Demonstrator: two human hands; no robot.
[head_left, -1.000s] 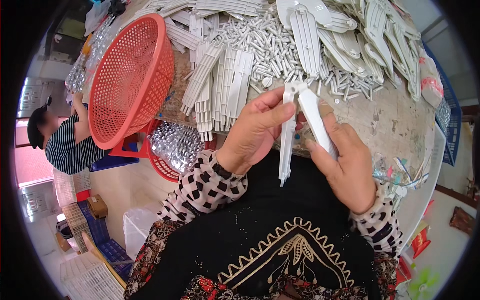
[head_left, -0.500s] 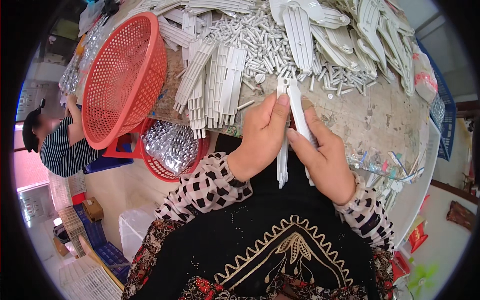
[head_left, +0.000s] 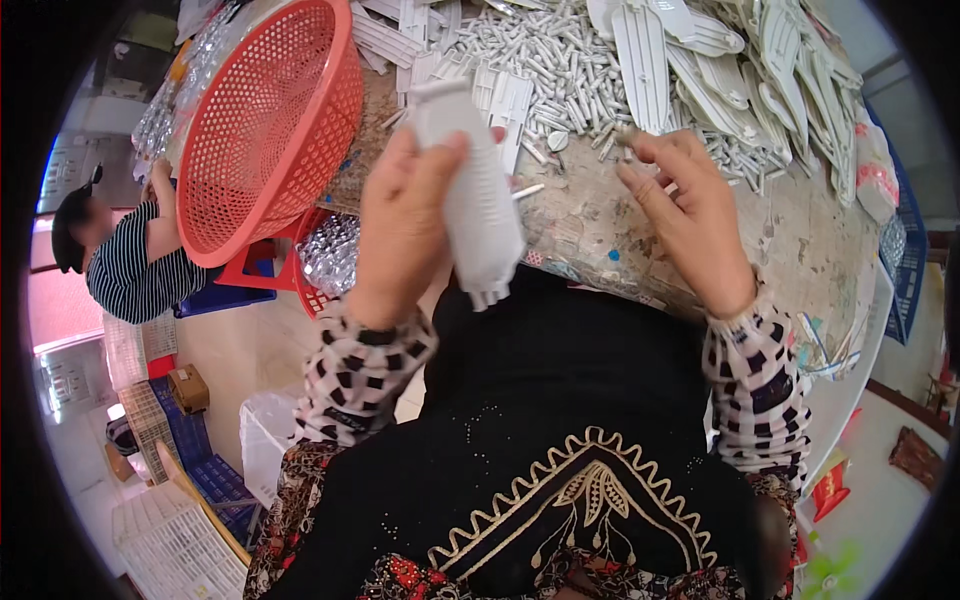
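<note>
- Inspecting, we find the left hand (head_left: 403, 225) gripping a ribbed white panel (head_left: 475, 200) over the tabletop edge (head_left: 620, 262).
- Right hand (head_left: 695, 205) loosely curled, apparently empty.
- We judge it assembled; loose pegs (head_left: 548, 65), slatted panels (head_left: 511, 105) remain.

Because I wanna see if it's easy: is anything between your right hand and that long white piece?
Nothing visible blocks the right hand from the long white plastic piece in the left hand; one loose white pin lies below, on the tabletop.
</note>
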